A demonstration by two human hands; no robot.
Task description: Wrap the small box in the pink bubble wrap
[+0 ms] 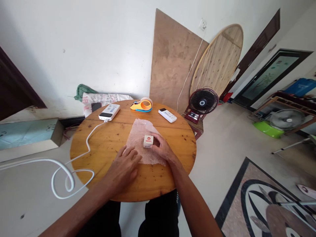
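A sheet of pinkish bubble wrap [139, 135] lies flat in the middle of a round wooden table [103, 138]. On it stands a small white box with a red mark [148, 141]. My right hand [161, 148] grips that box from the right side, fingers curled round it. My left hand [124, 168] lies flat with fingers stretched out, its fingertips pressing the near left edge of the bubble wrap.
At the table's far side sit a white power bank [109, 112] with a white cable [74, 164] trailing off left, an orange tape dispenser [142, 105] and a white remote [167, 115]. A small fan [202, 102] stands to the right. Boards lean on the wall.
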